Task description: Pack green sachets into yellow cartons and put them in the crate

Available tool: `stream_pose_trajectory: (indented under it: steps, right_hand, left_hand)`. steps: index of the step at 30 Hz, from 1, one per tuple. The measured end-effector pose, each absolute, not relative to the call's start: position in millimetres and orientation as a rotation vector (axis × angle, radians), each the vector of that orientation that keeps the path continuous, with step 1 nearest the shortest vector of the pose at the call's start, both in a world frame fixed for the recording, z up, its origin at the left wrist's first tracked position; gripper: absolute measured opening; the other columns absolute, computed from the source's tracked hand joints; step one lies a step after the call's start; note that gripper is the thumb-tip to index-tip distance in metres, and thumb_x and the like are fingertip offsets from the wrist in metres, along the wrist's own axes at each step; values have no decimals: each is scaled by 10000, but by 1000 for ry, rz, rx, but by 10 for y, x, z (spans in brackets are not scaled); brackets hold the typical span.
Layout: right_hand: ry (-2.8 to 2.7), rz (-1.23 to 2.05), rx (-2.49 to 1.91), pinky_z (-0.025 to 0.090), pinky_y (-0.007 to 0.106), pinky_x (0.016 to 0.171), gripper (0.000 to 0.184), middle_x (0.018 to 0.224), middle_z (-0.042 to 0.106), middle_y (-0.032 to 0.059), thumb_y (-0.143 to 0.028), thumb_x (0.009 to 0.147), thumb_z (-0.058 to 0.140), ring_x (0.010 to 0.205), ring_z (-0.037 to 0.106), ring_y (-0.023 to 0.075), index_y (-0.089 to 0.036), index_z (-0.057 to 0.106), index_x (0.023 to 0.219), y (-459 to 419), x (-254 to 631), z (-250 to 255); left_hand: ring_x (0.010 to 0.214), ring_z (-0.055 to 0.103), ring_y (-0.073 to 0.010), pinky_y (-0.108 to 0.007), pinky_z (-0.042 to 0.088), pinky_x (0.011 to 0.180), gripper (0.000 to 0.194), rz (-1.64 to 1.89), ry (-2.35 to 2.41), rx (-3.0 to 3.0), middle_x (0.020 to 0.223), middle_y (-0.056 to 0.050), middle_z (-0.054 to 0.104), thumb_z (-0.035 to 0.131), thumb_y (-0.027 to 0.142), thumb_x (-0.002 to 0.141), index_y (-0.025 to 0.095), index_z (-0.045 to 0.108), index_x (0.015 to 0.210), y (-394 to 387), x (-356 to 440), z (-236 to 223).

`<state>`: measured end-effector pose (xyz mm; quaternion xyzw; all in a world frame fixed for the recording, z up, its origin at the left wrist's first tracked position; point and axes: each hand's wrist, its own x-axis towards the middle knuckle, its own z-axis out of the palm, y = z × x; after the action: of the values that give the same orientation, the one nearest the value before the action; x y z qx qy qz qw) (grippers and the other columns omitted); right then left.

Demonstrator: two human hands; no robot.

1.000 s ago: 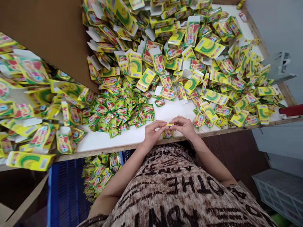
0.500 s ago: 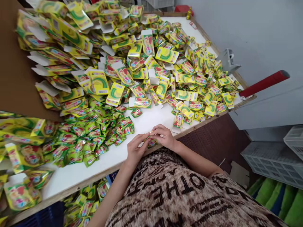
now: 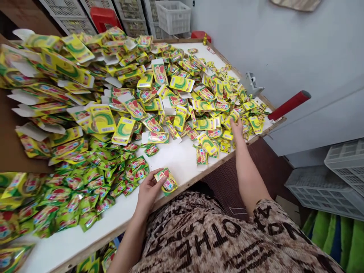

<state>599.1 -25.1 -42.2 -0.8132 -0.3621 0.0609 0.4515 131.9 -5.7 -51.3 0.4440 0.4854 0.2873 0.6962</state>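
My left hand is at the near table edge, its thumb and fingers closed on a small printed candy box with red fruit on a green and yellow face. Stretched out to the right, my right hand has its fingers on a yellow candy box in the heap; part of the grip is hidden. Beside my left hand lies a pile of small green candy sachets. Yellow boxes, many with white flaps standing out, are heaped across the far side of the table.
The white table has a wooden rim. A red-wrapped bar juts out at the right corner, near a metal bracket. Grey crates stand at right. A white crate and a red stool are behind.
My hands were together over the candy box at the table edge. My right hand has left it and moved right to the yellow boxes; my left hand keeps the box. The view has tilted up.
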Motion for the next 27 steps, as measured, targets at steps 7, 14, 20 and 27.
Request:
stream_pose_trajectory:
  steps: [7, 14, 20, 27]
  right_hand:
    - [-665, 334, -1733, 324, 452, 1125, 698, 1391, 483, 162, -441, 811, 685, 1312, 425, 252, -161, 458, 1408, 799, 4492, -615]
    - [-1416, 565, -1635, 261, 497, 1183, 726, 1473, 386, 170, -365, 893, 620, 1426, 300, 308, -199, 294, 1520, 1304, 2838, -318]
    - [-1599, 707, -1287, 437, 444, 1065, 545, 1423, 487, 66, -340, 834, 681, 1304, 470, 265, -273, 551, 1359, 1125, 3028, 99]
    - [-1028, 112, -2277, 435, 535, 960, 587, 1164, 623, 259, -536, 764, 676, 1116, 573, 364, -172, 652, 1223, -427, 4996, -299]
  left_hand:
    - [815, 697, -174, -299, 584, 727, 916, 452, 1038, 796, 992, -28, 710, 873, 348, 607, 252, 460, 1419, -86, 1359, -365]
    - [874, 673, -145, -254, 567, 743, 918, 672, 1126, 753, 1166, -46, 666, 870, 270, 615, 283, 452, 1432, 37, 1291, -392]
    - [783, 657, -143, -255, 549, 702, 678, 753, 1140, 727, 1026, -60, 712, 873, 291, 609, 203, 633, 1237, 187, 889, -261]
    - [700, 661, -197, -308, 541, 654, 477, 453, 1097, 786, 878, -81, 723, 863, 290, 588, 198, 737, 1039, -15, -101, -59]
